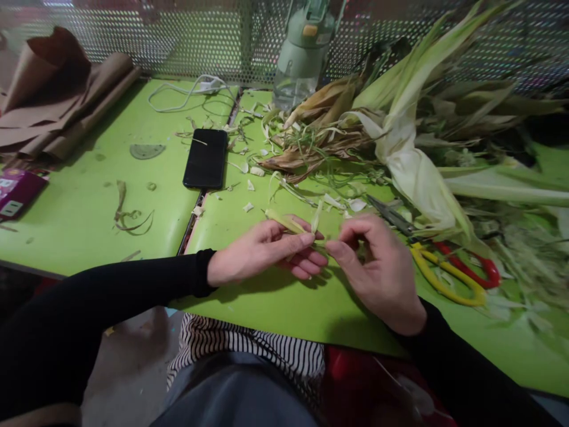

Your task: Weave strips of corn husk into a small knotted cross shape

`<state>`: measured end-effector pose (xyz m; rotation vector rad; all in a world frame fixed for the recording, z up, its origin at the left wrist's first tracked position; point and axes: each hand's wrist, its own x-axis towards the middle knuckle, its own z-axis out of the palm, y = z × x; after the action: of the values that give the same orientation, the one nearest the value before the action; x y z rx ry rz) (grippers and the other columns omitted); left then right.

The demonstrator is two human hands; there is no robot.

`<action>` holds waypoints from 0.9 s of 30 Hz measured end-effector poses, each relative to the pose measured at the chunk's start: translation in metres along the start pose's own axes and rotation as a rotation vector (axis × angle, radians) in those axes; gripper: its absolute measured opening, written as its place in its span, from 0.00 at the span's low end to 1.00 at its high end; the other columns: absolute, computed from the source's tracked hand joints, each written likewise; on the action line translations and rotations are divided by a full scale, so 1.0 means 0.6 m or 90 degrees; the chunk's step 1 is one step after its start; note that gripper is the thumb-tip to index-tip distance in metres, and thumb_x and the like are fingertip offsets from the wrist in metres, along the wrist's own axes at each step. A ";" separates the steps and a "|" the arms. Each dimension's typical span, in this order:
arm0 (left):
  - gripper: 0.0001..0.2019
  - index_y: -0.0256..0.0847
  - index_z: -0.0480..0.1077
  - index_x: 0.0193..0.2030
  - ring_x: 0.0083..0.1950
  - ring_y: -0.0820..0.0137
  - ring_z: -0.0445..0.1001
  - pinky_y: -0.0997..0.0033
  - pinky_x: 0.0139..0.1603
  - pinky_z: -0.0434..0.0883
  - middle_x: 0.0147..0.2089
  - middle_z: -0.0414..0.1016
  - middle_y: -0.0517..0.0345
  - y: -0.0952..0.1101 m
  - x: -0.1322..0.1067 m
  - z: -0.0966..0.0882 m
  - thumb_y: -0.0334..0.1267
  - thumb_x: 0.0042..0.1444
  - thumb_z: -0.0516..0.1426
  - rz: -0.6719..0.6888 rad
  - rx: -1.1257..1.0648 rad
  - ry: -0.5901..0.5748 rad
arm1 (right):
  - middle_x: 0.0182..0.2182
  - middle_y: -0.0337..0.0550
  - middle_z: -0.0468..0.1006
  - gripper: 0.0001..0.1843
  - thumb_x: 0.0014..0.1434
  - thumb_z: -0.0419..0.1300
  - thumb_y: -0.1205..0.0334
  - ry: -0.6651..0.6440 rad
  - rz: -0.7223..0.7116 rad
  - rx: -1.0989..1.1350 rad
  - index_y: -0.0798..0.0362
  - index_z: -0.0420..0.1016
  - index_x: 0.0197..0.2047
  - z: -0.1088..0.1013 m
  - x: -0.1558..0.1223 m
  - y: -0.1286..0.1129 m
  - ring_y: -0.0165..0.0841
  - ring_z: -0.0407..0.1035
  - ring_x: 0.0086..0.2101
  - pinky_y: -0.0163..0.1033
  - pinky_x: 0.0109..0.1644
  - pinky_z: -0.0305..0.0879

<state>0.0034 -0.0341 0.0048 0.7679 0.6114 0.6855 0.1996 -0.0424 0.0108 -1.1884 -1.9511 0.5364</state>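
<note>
Between the thumb and fingers of my left hand (271, 246) is a small pale-green corn husk piece (285, 220), with one narrow strip standing up by the thumb tip. My right hand (377, 270) is close on the right, its thumb and forefinger pinched together near the end of that piece. Whatever sits in this pinch is too small to make out. Just beyond my right hand lie scissors (444, 270) with one yellow and one red handle, their blades pointing away to the left.
Corn husks (413, 142) are heaped at the right. A water bottle (302, 59) stands by the perforated metal screen (178, 35). A black phone (205, 160), a white cable (178, 95), a half-round protractor (147, 151) and brown paper (66, 101) lie left. Husk scraps litter the green table (89, 219).
</note>
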 end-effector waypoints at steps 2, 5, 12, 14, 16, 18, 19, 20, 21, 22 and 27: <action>0.13 0.38 0.69 0.44 0.44 0.70 0.80 0.67 0.51 0.74 0.41 0.82 0.53 -0.005 0.000 0.003 0.41 0.58 0.64 0.047 -0.036 0.057 | 0.23 0.37 0.69 0.14 0.64 0.61 0.55 -0.004 -0.083 -0.047 0.49 0.68 0.28 0.005 -0.007 -0.004 0.30 0.62 0.25 0.38 0.31 0.60; 0.13 0.41 0.67 0.47 0.52 0.69 0.78 0.65 0.57 0.72 0.50 0.81 0.54 -0.012 0.001 0.009 0.35 0.57 0.64 0.096 -0.079 0.104 | 0.23 0.38 0.72 0.13 0.66 0.58 0.54 -0.102 -0.067 -0.058 0.51 0.72 0.31 0.019 -0.013 -0.008 0.30 0.64 0.24 0.38 0.29 0.59; 0.16 0.40 0.67 0.52 0.48 0.68 0.79 0.68 0.47 0.74 0.60 0.75 0.46 -0.018 0.002 0.021 0.35 0.59 0.63 0.077 -0.096 0.079 | 0.23 0.37 0.73 0.18 0.69 0.50 0.51 -0.242 0.165 0.188 0.51 0.71 0.33 0.036 -0.012 -0.010 0.29 0.65 0.23 0.36 0.27 0.60; 0.13 0.39 0.68 0.49 0.51 0.68 0.78 0.68 0.50 0.73 0.60 0.75 0.47 -0.017 0.003 0.021 0.34 0.59 0.63 0.091 -0.097 0.099 | 0.22 0.35 0.69 0.17 0.69 0.49 0.55 -0.233 0.152 0.171 0.51 0.68 0.29 0.034 -0.012 -0.014 0.28 0.62 0.22 0.36 0.26 0.58; 0.10 0.38 0.71 0.47 0.53 0.68 0.78 0.67 0.56 0.72 0.56 0.77 0.50 -0.016 0.002 0.020 0.33 0.59 0.63 0.096 -0.086 0.106 | 0.19 0.34 0.63 0.18 0.67 0.50 0.60 -0.214 0.081 0.104 0.50 0.61 0.25 0.031 -0.013 -0.017 0.27 0.58 0.21 0.36 0.26 0.55; 0.09 0.37 0.73 0.46 0.52 0.68 0.78 0.66 0.58 0.71 0.51 0.79 0.51 -0.015 0.000 0.018 0.34 0.59 0.63 0.083 -0.062 0.082 | 0.18 0.33 0.59 0.18 0.65 0.50 0.64 -0.191 -0.020 0.020 0.49 0.56 0.22 0.030 -0.017 -0.019 0.27 0.55 0.20 0.36 0.25 0.52; 0.09 0.37 0.74 0.46 0.51 0.68 0.78 0.66 0.57 0.71 0.49 0.80 0.52 -0.015 -0.002 0.017 0.35 0.59 0.63 0.077 -0.051 0.068 | 0.17 0.33 0.59 0.18 0.64 0.51 0.66 -0.177 -0.072 -0.017 0.49 0.55 0.22 0.030 -0.020 -0.019 0.27 0.54 0.20 0.37 0.25 0.51; 0.09 0.37 0.75 0.46 0.50 0.68 0.78 0.66 0.57 0.71 0.47 0.80 0.52 -0.015 -0.003 0.016 0.36 0.59 0.63 0.071 -0.041 0.055 | 0.17 0.33 0.60 0.18 0.63 0.51 0.67 -0.165 -0.118 -0.050 0.49 0.56 0.22 0.032 -0.023 -0.019 0.27 0.54 0.20 0.37 0.26 0.51; 0.09 0.37 0.75 0.45 0.49 0.68 0.79 0.66 0.56 0.72 0.46 0.80 0.53 -0.014 -0.004 0.016 0.37 0.59 0.63 0.067 -0.030 0.047 | 0.17 0.33 0.61 0.17 0.63 0.51 0.68 -0.154 -0.158 -0.078 0.49 0.57 0.22 0.034 -0.026 -0.018 0.28 0.54 0.20 0.38 0.26 0.51; 0.09 0.37 0.76 0.45 0.48 0.68 0.79 0.66 0.55 0.72 0.46 0.79 0.53 -0.014 -0.005 0.015 0.37 0.58 0.64 0.066 -0.019 0.043 | 0.17 0.33 0.62 0.17 0.62 0.52 0.69 -0.146 -0.190 -0.100 0.49 0.58 0.22 0.036 -0.029 -0.017 0.28 0.55 0.21 0.38 0.26 0.51; 0.09 0.39 0.77 0.47 0.47 0.70 0.78 0.68 0.55 0.71 0.43 0.81 0.55 -0.009 0.001 0.007 0.36 0.60 0.62 0.056 0.011 0.021 | 0.17 0.34 0.65 0.18 0.64 0.53 0.68 -0.151 -0.211 -0.108 0.48 0.61 0.22 0.041 -0.035 -0.012 0.29 0.58 0.21 0.38 0.27 0.54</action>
<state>0.0082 -0.0382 0.0031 0.8053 0.6170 0.7757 0.1818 -0.0633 -0.0078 -0.9027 -2.3780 0.3543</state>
